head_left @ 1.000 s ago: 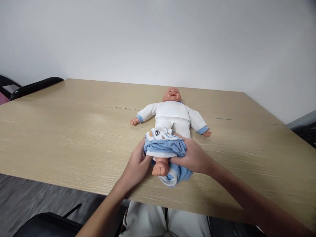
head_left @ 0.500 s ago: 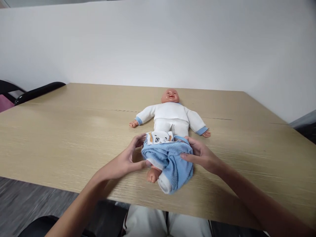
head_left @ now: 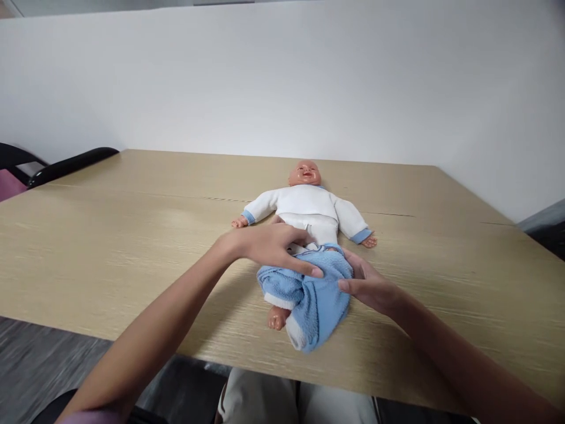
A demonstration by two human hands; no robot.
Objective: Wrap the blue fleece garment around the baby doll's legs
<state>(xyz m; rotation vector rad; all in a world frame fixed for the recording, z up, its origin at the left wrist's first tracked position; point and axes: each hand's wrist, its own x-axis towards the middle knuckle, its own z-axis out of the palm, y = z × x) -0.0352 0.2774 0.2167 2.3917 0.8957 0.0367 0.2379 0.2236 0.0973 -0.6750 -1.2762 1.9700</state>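
Observation:
A baby doll (head_left: 305, 200) in a white top with blue cuffs lies on its back, head away from me. Blue terry pants (head_left: 324, 300) with white cuffs are bunched round its lower legs. One bare foot (head_left: 278, 318) sticks out of the left cuff; the other foot is hidden in the cloth. My left hand (head_left: 269, 242) reaches across the waistband, its thumb on the blue cloth and its fingers apart from the thumb over the doll's white legs. It covers most of the pants' printed front. At the right side, my right hand (head_left: 371, 285) grips the pants.
The doll lies on a wide wooden table (head_left: 132, 247), whose near edge is just in front of my lap. A white wall (head_left: 282, 82) rises behind it. A black chair armrest (head_left: 75, 165) stands at the far left.
My left hand has moved from the pants' left side up and right, over the waistband. My right hand keeps hold, and the pants have shifted slightly right.

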